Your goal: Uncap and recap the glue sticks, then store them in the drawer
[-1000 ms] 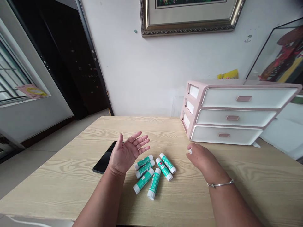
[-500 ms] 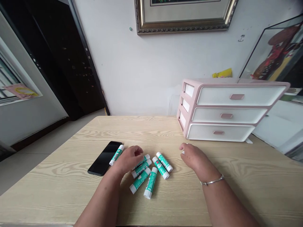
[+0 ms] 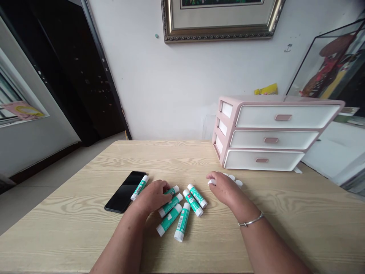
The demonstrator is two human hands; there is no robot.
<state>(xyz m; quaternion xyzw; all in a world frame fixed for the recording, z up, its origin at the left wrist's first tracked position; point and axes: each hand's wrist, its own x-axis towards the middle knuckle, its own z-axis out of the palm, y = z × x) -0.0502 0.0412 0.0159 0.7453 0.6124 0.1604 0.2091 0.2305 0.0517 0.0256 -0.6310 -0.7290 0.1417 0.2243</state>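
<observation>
My left hand (image 3: 155, 196) is over the far end of a loose group of green-and-white glue sticks, its thumb and fingers closed around the farthest glue stick (image 3: 172, 191). Just nearer lie another glue stick (image 3: 170, 205), a slanted one (image 3: 169, 220) and a steeper one (image 3: 182, 222). To their right, two more lie side by side, an inner glue stick (image 3: 192, 203) and an outer one (image 3: 197, 195). My right hand (image 3: 225, 188), with a silver bangle at the wrist, pinches a white cap (image 3: 211, 182). Several white caps (image 3: 238, 183) lie behind that hand, partly hidden by it.
A black phone (image 3: 124, 193) lies on the wooden table (image 3: 71, 228) at the left, with a glue stick (image 3: 139, 187) resting along its right edge. A pink-and-white drawer unit (image 3: 270, 129) stands at the back right. A yellow tube (image 3: 266, 90) shows behind it.
My right hand has shifted left with the white cap, uncovering other caps behind it. My left thumb and fingers have come down around the farthest glue stick.
</observation>
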